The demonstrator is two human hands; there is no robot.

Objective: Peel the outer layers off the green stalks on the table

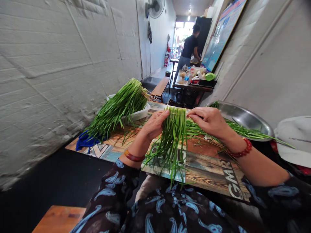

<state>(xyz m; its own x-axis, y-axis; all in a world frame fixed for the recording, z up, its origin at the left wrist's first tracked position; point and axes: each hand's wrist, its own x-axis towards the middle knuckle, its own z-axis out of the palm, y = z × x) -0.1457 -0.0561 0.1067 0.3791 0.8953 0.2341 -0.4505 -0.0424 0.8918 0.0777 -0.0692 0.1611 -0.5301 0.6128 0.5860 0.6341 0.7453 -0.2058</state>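
A bunch of green chives (174, 129) hangs in a flat row over the table's near edge, its pale cut ends lined up at the top. My left hand (155, 123) is closed on the left side of this bunch, thumb at the cut ends. Beside the right end of the row, my right hand (206, 120) is pinched closed; what lies between its fingertips is too small to make out. Loose chives (194, 128) lie on the table behind and beneath my right hand.
At the left, a big heap of chives (119, 103) with thin sticks poking out rests on a white tray (137, 115), near a blue cloth (85, 141). A steel basin (252, 118) holding chives stands right. Beyond are a bench (161, 86), a cluttered table and a standing person (188, 47).
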